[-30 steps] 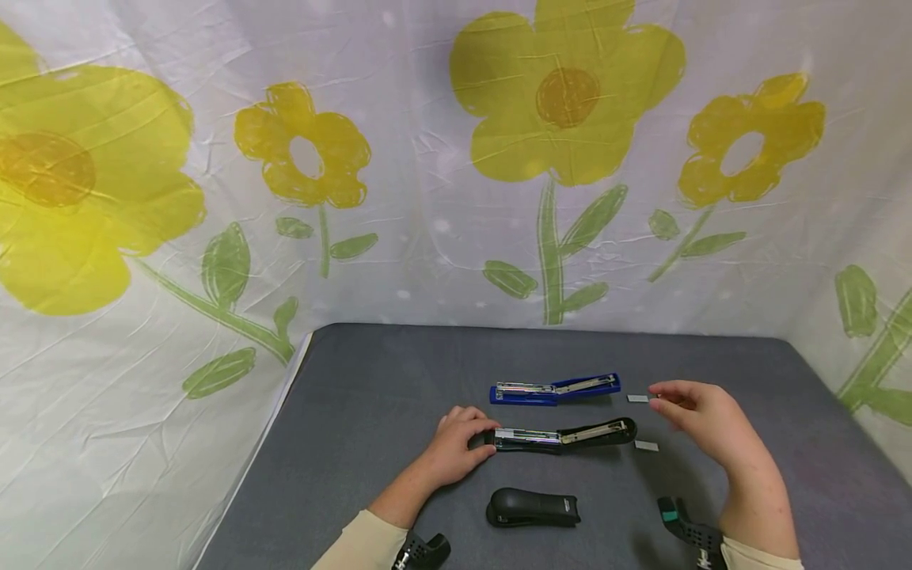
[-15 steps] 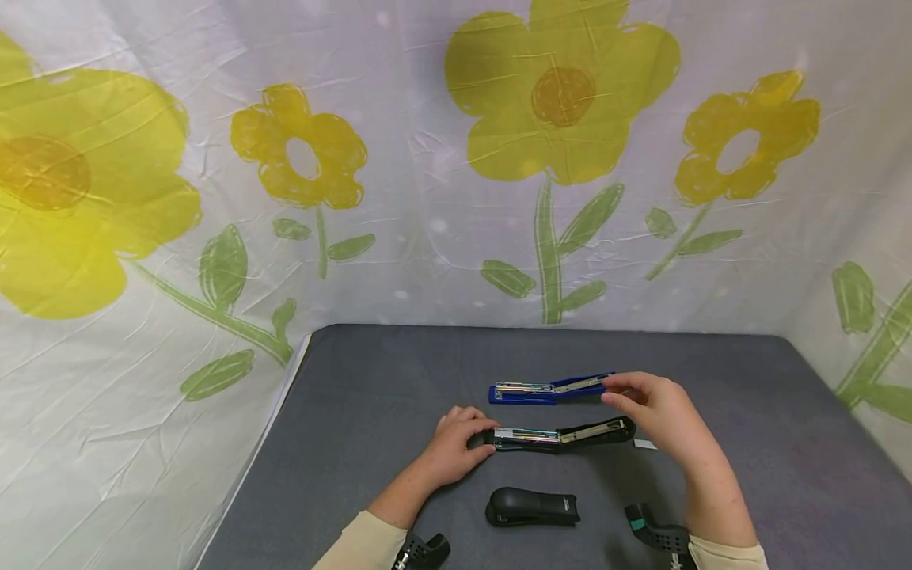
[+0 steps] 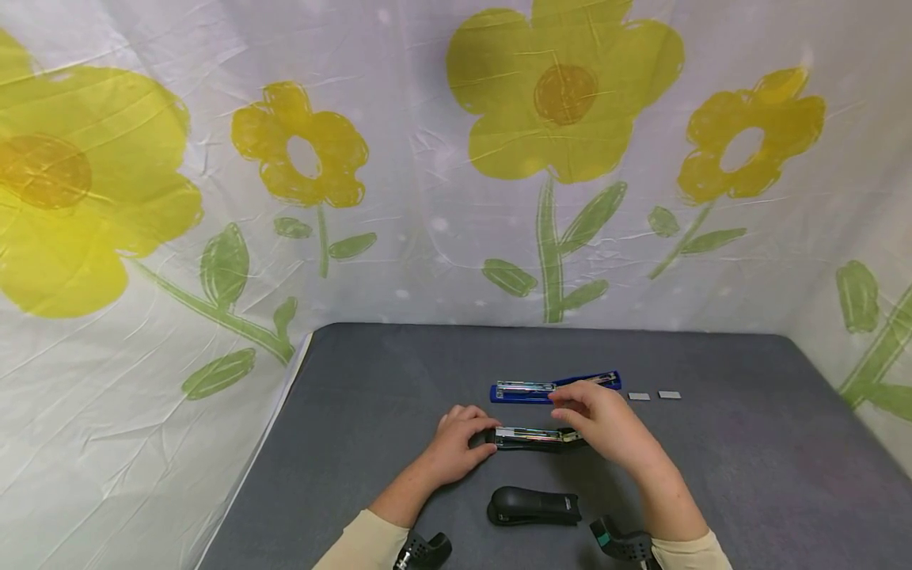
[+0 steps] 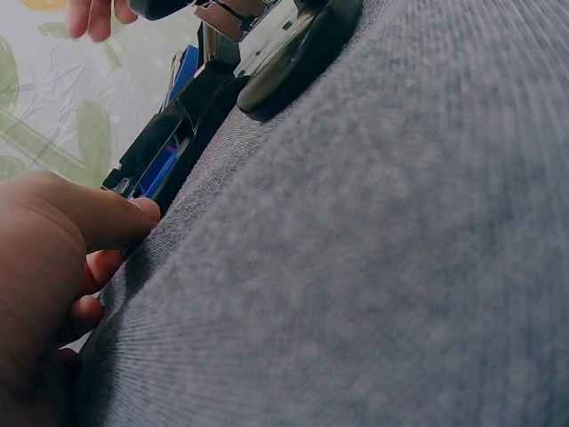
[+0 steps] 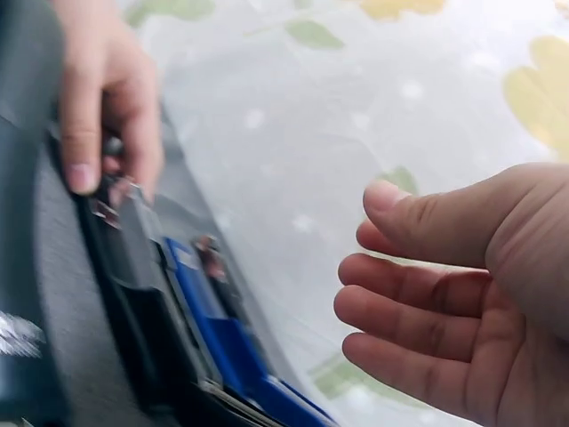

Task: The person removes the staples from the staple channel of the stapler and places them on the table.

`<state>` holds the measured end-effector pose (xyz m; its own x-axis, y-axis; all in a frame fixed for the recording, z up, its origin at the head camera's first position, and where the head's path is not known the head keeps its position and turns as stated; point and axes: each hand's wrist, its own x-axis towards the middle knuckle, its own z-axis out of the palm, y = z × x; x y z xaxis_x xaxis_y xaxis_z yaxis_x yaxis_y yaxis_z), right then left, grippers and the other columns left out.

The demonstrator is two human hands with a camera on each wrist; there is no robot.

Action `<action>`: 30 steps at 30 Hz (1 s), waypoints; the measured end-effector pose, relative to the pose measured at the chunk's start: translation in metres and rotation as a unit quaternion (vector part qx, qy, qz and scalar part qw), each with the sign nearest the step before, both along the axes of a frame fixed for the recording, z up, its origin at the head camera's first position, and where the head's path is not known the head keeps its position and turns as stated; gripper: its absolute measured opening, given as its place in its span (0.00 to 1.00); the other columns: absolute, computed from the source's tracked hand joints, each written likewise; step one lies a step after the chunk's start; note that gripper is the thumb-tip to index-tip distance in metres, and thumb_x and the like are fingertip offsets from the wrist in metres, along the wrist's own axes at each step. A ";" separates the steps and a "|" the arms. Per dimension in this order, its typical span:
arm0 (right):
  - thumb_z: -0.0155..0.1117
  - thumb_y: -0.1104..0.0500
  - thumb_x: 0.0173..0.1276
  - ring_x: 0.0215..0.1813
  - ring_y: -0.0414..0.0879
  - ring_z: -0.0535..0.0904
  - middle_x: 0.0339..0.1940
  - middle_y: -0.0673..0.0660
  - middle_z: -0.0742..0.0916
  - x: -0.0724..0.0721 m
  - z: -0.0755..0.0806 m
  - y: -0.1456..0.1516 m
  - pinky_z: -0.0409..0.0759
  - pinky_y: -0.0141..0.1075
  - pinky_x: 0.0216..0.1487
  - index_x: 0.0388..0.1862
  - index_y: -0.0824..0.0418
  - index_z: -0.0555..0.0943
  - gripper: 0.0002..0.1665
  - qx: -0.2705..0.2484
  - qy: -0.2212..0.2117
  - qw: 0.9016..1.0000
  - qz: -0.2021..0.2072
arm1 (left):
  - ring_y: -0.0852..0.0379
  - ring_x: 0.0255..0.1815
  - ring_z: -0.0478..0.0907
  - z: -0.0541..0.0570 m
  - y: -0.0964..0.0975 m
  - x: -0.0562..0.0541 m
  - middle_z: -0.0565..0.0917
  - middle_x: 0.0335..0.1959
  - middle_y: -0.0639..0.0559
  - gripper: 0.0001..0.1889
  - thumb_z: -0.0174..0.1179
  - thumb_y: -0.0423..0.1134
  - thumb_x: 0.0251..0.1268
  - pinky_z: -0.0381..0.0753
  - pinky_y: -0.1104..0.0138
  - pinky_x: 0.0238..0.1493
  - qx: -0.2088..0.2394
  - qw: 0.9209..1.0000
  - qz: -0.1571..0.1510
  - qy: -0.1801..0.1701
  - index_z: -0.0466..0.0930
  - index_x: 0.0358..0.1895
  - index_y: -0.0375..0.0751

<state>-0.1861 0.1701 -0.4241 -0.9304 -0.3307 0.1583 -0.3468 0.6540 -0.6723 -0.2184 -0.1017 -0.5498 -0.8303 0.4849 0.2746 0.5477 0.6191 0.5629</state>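
Observation:
An opened black stapler (image 3: 527, 435) lies mid-table, its metal magazine exposed. My left hand (image 3: 456, 445) grips its left end between thumb and fingers; the left wrist view shows the thumb (image 4: 116, 213) against that end. Above the stapler's hinge hovers my right hand (image 3: 606, 419), covering most of the raised top part. In the right wrist view its fingers (image 5: 409, 325) are fairly straight, the thumb is close to the index finger, and I see nothing between them. Just behind lies an opened blue stapler (image 3: 523, 392), partly hidden by the right hand.
A closed black stapler (image 3: 534, 507) lies near the front. Two small pale strips, a left strip (image 3: 638, 396) and a right strip (image 3: 670, 394), rest right of the blue stapler. A flowered curtain (image 3: 413, 198) hangs behind the grey table (image 3: 370, 380).
My right hand has moved left from beside the small strips, past the blue stapler's end, to above the black stapler. The left hand has stayed put. The strip nearest the black stapler is now hidden.

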 end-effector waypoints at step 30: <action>0.72 0.63 0.67 0.24 0.40 0.66 0.22 0.47 0.73 -0.002 -0.056 -0.061 0.66 0.36 0.28 0.39 0.62 0.90 0.04 0.118 0.005 0.993 0.006 | 0.56 0.49 0.71 0.002 0.001 -0.001 0.80 0.48 0.57 0.16 0.70 0.41 0.67 0.68 0.59 0.50 -0.001 1.000 0.000 -0.010 0.87 0.57 0.49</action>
